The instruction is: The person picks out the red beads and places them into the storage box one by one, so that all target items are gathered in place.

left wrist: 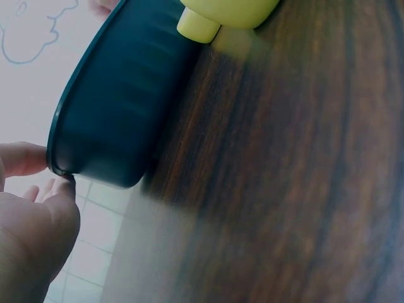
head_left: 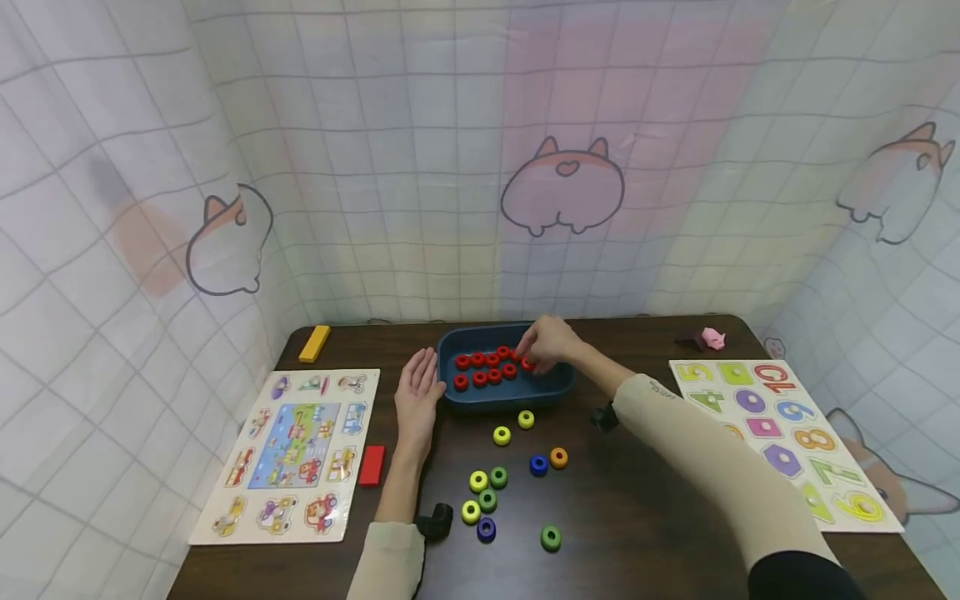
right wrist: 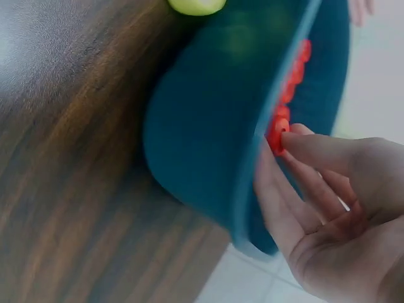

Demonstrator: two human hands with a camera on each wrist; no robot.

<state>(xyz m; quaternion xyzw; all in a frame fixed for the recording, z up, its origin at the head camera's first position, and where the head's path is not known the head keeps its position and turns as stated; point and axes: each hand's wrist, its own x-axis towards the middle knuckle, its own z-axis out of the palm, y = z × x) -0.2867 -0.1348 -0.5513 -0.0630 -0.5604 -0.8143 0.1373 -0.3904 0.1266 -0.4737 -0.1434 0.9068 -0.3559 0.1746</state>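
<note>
A dark blue tray (head_left: 504, 406) stands at the back of the table, holding several red rings (head_left: 480, 379) set out in rows. My right hand (head_left: 551, 342) reaches over its right end; in the right wrist view, thumb and fingers pinch a red ring (right wrist: 278, 134) at the end of a row inside the wall. On the tray's left side, my left hand (head_left: 416, 392) has its fingers stretched out, with the thumb touching the rim. The left wrist view shows that thumb against the tray's corner (left wrist: 120, 170).
Yellow rings (head_left: 502, 435), green rings (head_left: 551, 537), blue rings (head_left: 538, 465) and an orange ring (head_left: 558, 457) lie before the tray. A picture puzzle board (head_left: 285, 458) lies left, with red (head_left: 372, 466) and yellow (head_left: 314, 343) blocks nearby. A number board (head_left: 783, 442) and pink pig (head_left: 713, 338) are right.
</note>
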